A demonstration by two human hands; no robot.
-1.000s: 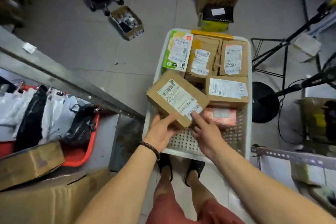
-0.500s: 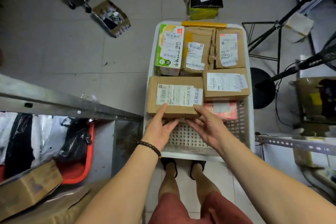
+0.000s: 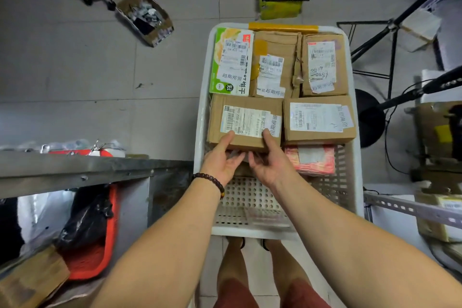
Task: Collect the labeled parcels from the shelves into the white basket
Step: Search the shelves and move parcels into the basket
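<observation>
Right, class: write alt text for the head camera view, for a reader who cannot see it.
From above, a person's left hand and right hand grip a labeled cardboard parcel by its near edge inside a white basket, beside other labeled parcels. A metal shelf stands to the left.

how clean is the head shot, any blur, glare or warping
Head view: wide-angle warp bows the basket sides outward; the left hand and right hand smear slightly where they grip the parcel, though its barcode looks fairly sharp; it is dim under the shelf; no strong glare.
</observation>
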